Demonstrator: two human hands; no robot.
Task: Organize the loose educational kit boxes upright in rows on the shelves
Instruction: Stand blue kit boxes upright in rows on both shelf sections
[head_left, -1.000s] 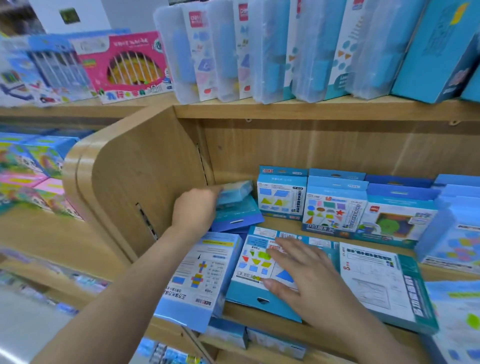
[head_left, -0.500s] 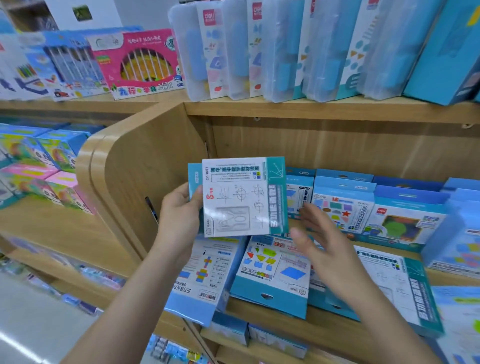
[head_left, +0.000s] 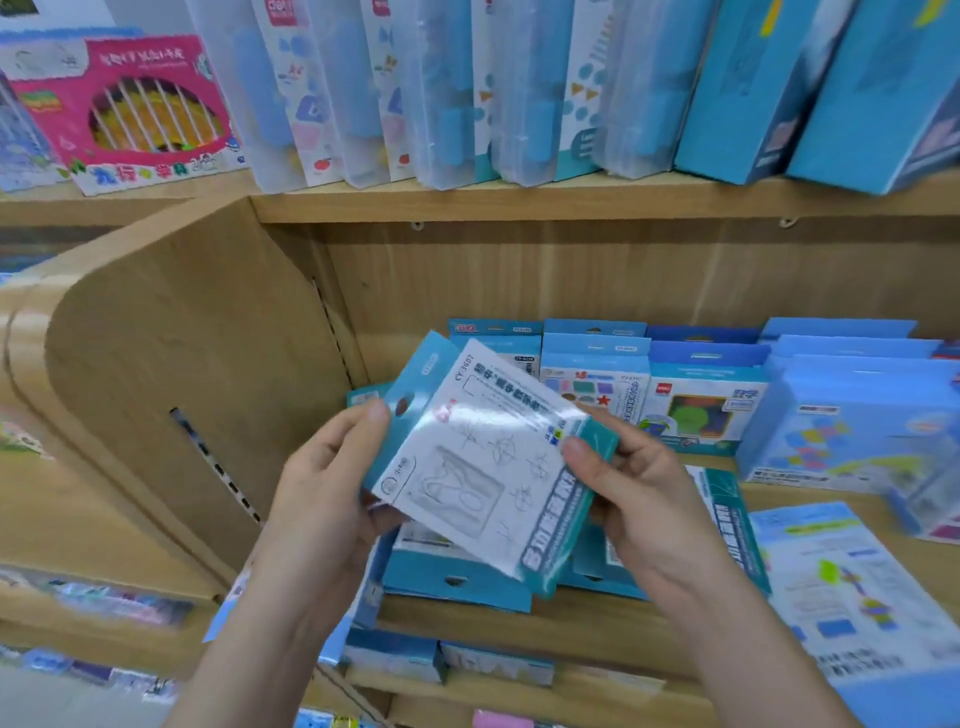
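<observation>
One wide-angle camera, worn on the person's head, looks forward and down into a light wooden shelf unit (head_left: 519, 270) from close by. Both forearms (head_left: 260, 649) enter from the bottom edge, and the left hand (head_left: 322, 499) and right hand (head_left: 639, 499) grip a flat white and teal cardboard kit box (head_left: 483, 467) at mid-frame. The upper wooden shelf board (head_left: 571, 200) crosses near the top.

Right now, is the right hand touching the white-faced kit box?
Touching. Head view: the right hand pinches the white-faced kit box at its teal edge.

"CY-3607" is printed on the white kit box (head_left: 483, 467); a red "deli" logo is carried by an upright box (head_left: 701, 410).
</observation>
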